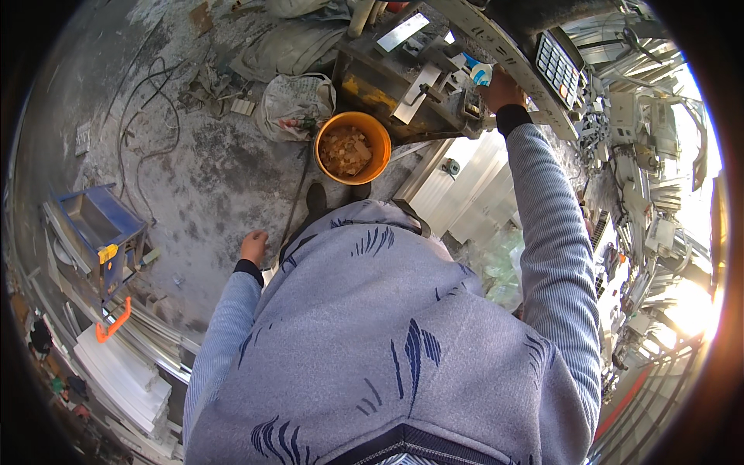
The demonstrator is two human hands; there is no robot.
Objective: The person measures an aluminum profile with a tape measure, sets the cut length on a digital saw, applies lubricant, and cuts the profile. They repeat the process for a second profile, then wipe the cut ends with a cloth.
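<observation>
Orange bucket (382, 147) holding tan scraps (346, 153); whitish sack (293, 102) beside it. Thin cable (178, 116) looped across floor (203, 182). Blue metal stand (120, 208) bearing yellow part (107, 253). Orange handle (116, 325) near white panels (128, 373).

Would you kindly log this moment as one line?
right hand: by blue-and-white item, contact unclear | left hand: lowered, no object visible | orange bucket: in front of shoes, brown debris inside

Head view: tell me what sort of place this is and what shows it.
Probably a workshop, perhaps for working metal profiles: long pale strips lie stacked at the lower left, a worn metal stand is near the right hand, and an orange bucket holds brownish scraps.
</observation>
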